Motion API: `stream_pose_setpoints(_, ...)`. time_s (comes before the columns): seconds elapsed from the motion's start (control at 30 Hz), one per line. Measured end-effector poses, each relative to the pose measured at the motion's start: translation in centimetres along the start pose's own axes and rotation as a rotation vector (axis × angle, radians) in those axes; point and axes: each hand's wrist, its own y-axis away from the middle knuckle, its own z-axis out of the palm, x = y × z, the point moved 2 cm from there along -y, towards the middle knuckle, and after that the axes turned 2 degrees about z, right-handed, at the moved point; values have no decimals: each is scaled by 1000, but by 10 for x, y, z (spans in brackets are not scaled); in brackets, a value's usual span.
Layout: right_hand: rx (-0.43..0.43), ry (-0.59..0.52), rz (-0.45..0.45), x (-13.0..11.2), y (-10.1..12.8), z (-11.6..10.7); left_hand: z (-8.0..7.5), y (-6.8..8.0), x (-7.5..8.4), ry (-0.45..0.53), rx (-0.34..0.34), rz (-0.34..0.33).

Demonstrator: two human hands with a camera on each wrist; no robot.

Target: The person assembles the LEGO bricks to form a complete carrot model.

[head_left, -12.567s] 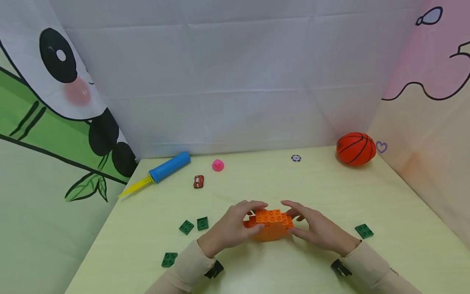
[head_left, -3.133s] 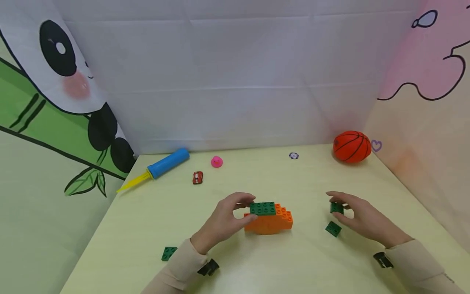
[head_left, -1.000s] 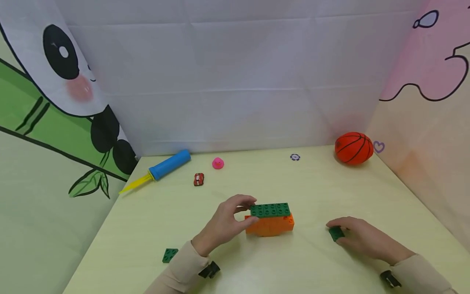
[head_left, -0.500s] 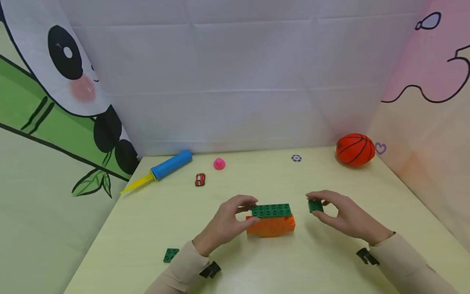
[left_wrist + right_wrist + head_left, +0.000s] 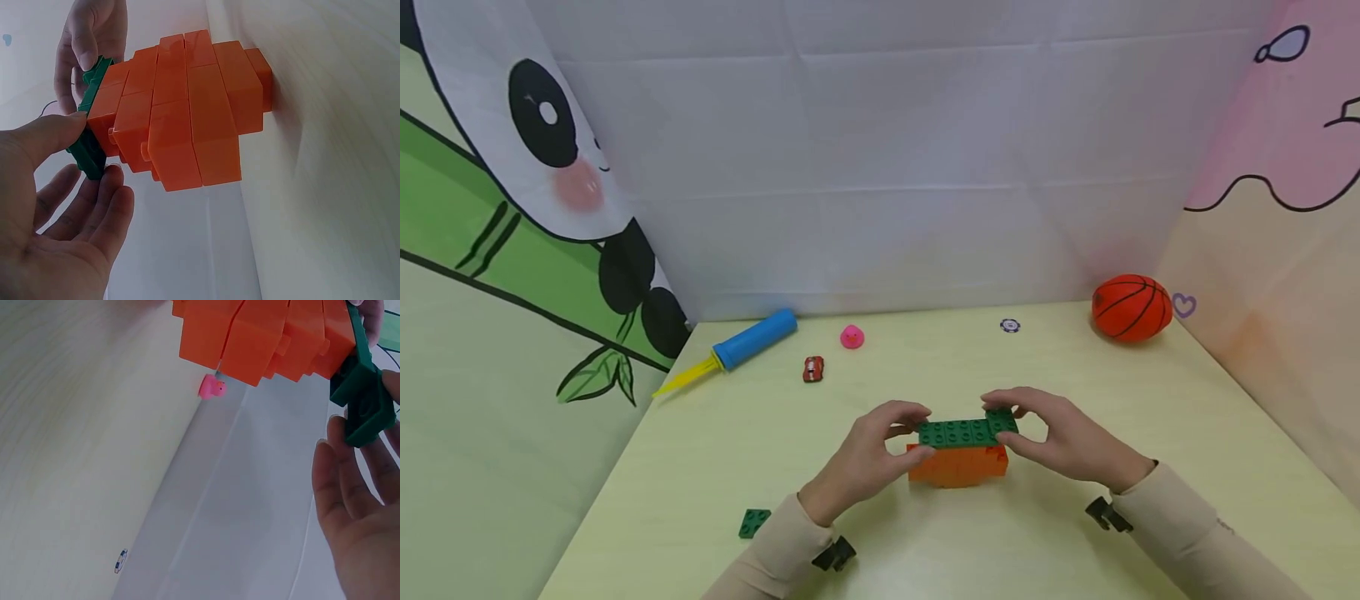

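Note:
An orange toy brick build stands upright on the table, wider in its middle, as the left wrist view shows. Along its top runs a row of green toy bricks. My left hand pinches the row's left end between thumb and fingers. At the other end, my right hand pinches a single green toy brick. In the right wrist view this brick meets the row's end, sitting a little out of line with it. Whether its studs are engaged I cannot tell.
A loose green brick lies beside my left sleeve. Farther back are a blue and yellow pump, a red toy car, a pink rubber duck, a poker chip and a small basketball by the right wall.
Green bricks now cover the orange top, which was bare at first. My right hand has picked up a green brick on the right and carried it left to the row. My left hand stays put lately.

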Motion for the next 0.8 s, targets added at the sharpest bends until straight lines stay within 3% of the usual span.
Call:
stream_pose_setpoints(0.33, -31, -165, 109, 3, 1, 10, 0, 0, 0, 11, -3, -20)
stream_pose_setpoints(0.7, 35, -517, 214, 14, 6, 18, 1, 0, -1, 9, -2, -5)
stream_pose_setpoints(0.8, 41, -570, 214, 15, 5, 19, 1, -1, 0, 10, -3, -8)
